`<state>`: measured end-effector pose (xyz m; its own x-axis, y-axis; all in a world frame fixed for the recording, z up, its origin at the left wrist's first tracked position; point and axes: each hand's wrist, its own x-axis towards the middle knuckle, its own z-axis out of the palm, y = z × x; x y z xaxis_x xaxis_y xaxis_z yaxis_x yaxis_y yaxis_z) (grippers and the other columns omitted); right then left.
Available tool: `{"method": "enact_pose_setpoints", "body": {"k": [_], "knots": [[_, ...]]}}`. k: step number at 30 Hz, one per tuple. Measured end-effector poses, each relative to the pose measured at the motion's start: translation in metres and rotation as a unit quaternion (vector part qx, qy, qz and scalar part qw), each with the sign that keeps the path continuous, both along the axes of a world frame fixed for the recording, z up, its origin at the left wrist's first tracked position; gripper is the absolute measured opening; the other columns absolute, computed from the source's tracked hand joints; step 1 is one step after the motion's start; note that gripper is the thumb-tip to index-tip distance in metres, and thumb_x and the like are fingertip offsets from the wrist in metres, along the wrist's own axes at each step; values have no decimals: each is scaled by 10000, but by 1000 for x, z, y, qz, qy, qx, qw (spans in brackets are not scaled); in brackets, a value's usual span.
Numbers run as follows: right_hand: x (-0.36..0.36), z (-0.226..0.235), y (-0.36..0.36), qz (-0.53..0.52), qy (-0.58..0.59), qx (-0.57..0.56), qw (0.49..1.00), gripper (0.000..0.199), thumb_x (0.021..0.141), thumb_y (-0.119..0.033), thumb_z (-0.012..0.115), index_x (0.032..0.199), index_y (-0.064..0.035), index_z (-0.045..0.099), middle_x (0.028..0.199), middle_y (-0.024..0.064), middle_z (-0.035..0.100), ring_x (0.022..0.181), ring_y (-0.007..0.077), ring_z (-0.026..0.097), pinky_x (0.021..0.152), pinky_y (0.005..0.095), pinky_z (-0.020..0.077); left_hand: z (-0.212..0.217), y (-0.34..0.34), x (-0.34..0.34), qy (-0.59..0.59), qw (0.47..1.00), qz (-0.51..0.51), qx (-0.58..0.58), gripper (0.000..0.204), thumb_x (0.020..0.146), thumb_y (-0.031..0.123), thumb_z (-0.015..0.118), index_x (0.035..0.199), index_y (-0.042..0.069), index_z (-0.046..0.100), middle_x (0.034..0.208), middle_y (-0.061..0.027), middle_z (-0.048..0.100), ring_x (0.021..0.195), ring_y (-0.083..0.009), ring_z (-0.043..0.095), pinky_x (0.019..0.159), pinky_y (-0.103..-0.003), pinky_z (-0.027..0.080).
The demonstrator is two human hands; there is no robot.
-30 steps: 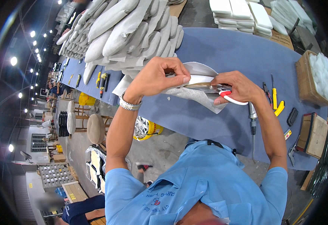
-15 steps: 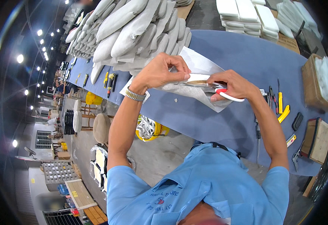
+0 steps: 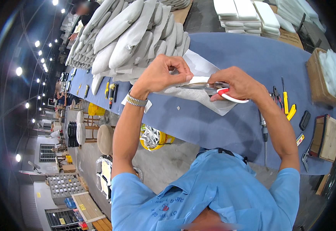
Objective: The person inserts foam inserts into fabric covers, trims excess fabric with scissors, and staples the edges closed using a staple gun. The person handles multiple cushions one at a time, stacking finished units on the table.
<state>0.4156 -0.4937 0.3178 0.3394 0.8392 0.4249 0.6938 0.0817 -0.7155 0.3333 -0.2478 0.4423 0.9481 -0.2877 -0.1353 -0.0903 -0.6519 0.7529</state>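
My left hand (image 3: 167,73) pinches the edge of a white strip of fabric, thumb against fingers. In my right hand (image 3: 235,82) is a pair of scissors (image 3: 229,96) with red and white handles; the blades point left, along the strip. Under both hands lies a pale grey-white piece of fabric (image 3: 202,101) on the blue-covered table (image 3: 245,57). Where the blades meet the fabric is partly hidden by my right fingers. A small white scrap (image 3: 178,108) rests on the table just in front of the fabric.
Grey padded pieces (image 3: 125,34) are heaped at the far left. Hand tools, among them a yellow screwdriver (image 3: 285,98), lie at the right beside a carton of white stuffing (image 3: 323,77). Below the table edge stands a yellow bucket of scraps (image 3: 152,136). White foam slabs (image 3: 237,15) are stacked behind.
The scissors have turned in my right hand, and their blades now show more, pointing left. My left hand keeps its pinch. The whole view has shifted slightly.
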Motion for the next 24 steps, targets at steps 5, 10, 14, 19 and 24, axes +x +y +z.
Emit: {"method": "enact_pose_setpoints", "body": {"k": [5, 10, 14, 19, 24], "knots": [[-1, -8, 3, -14, 0, 3, 1000, 461, 785, -488, 835, 1000, -102, 703, 817, 123, 699, 745, 341, 664, 670, 427, 491, -1, 3, 6, -25, 1000, -11, -15, 126, 871, 35, 766, 765, -4, 710, 904, -63, 706, 862, -120, 654, 778, -271, 495], [-1, -6, -2, -22, 21, 7, 1000, 496, 786, -505, 827, 1023, -85, 712, 873, 120, 716, 788, 328, 680, 693, 417, 504, -4, 4, 7, -34, 996, 27, -74, 103, 883, 61, 769, 811, -3, 731, 943, -53, 699, 833, -92, 612, 751, -246, 477], [-3, -9, -2, -33, 28, 27, 999, 528, 781, -524, 824, 1040, -77, 714, 936, 126, 723, 850, 332, 689, 734, 414, 519, -5, 5, 10, -48, 996, 31, -73, 77, 884, 59, 765, 832, 7, 741, 947, -43, 689, 820, -85, 596, 734, -236, 471], [-6, -5, 1, -29, 29, -3, 999, 525, 780, -536, 821, 1026, -85, 715, 906, 122, 729, 831, 338, 692, 737, 422, 524, -5, 4, 11, -48, 995, 35, -84, 89, 874, 63, 779, 816, 7, 739, 936, -34, 690, 818, -79, 589, 722, -244, 466], [-5, -9, 4, -52, 43, 14, 998, 530, 779, -548, 816, 1012, -82, 719, 904, 120, 740, 808, 347, 695, 731, 431, 529, -9, 4, 14, -186, 980, 67, -36, 170, 932, 112, 733, 805, -1, 732, 857, -48, 714, 783, -72, 594, 713, -252, 467]]}}
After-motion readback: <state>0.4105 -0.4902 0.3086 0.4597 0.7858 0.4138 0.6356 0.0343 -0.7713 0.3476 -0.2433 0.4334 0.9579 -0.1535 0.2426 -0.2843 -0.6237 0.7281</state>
